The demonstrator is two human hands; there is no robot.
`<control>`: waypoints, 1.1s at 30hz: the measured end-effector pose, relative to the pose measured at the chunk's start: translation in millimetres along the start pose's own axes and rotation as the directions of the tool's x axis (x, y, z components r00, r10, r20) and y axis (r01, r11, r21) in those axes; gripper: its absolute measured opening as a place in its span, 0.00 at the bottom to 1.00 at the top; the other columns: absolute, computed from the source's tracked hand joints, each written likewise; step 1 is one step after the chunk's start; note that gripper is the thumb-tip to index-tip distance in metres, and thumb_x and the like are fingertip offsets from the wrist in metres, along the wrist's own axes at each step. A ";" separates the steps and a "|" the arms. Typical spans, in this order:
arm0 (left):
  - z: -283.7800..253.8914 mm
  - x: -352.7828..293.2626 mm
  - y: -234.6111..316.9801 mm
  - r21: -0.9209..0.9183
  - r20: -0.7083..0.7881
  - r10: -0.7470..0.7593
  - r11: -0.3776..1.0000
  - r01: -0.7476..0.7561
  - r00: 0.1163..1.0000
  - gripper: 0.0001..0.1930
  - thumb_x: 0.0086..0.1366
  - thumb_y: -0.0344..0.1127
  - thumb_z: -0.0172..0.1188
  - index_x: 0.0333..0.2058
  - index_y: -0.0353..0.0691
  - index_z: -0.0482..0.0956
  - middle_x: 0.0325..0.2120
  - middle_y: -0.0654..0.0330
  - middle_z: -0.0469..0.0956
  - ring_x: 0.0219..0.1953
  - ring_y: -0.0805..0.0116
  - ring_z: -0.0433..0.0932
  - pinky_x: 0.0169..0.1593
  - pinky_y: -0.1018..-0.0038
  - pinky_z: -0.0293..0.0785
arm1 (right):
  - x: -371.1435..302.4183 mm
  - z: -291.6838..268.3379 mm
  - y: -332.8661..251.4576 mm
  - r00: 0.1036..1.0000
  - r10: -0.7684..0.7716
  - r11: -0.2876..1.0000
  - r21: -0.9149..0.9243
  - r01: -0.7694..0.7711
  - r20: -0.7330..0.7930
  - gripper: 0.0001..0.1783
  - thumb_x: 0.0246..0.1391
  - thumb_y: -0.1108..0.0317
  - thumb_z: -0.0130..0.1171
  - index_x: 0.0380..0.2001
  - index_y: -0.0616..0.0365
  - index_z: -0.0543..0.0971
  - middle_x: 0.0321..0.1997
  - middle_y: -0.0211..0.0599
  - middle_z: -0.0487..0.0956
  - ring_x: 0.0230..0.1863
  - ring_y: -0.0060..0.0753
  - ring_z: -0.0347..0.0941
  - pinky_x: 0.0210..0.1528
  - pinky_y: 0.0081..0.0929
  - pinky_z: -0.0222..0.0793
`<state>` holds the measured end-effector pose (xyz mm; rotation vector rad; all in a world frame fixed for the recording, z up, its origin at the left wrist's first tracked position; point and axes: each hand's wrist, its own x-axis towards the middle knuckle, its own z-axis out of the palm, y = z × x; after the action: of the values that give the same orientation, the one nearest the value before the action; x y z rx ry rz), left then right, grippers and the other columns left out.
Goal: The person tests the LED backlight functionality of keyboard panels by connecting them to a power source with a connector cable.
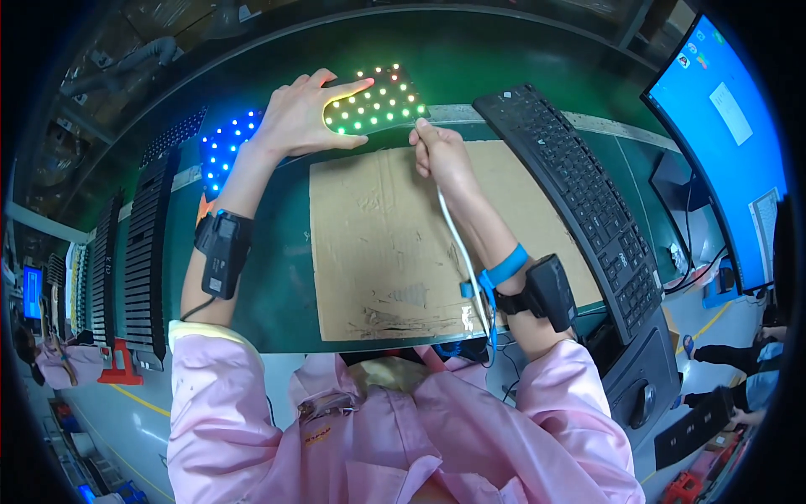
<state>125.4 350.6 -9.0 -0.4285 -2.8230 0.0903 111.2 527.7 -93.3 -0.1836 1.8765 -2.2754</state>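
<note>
Showing print: pale characters on the keys of the black keyboard (575, 197), too small for me to make out; a light tag on the black box (223, 252) strapped at the left wrist; a little orange lettering on the pink jacket (403, 420).
Bench: dark green and smooth (285, 252), with a brown cardboard sheet (378, 235) lying flat, scuffed and streaked dark toward the near edge.
Lit board: thin, dark and straight-edged (382, 105), dotted with small round lights, mostly green and yellow with some red, on the bench just past the cardboard's far edge.
Blue lights: a similar dotted patch (228, 151) left of the wrist; I cannot tell whether it joins the board, because the hand and forearm cover the middle.
Lie of the lights: the long line runs left to right across the bench, its right end set farther from the person.
Left hand: spread over the lit board (311, 116), thumb and forefinger well apart.
Right hand: fingers drawn together (437, 151) around the end of a white cable (454, 231), by the board's near right corner; whether they touch it, I cannot tell.
Cable: slim, round, trailing back along the forearm.
</note>
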 end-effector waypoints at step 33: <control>153.2 217.3 -110.7 -0.098 0.245 -0.288 0.943 0.319 0.926 0.47 0.37 0.74 0.47 0.57 0.62 0.50 0.55 0.46 0.52 0.56 0.46 0.52 0.55 0.54 0.52 | -20.4 21.0 16.2 0.892 -0.349 0.377 -0.828 0.414 0.287 0.12 0.51 0.65 0.46 0.17 0.58 0.67 0.06 0.41 0.66 0.10 0.43 0.65 0.13 0.34 0.58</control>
<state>-148.7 307.1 -85.9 0.0006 -3.0959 -0.1268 136.7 509.1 -104.7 -0.9093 3.0342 -1.1296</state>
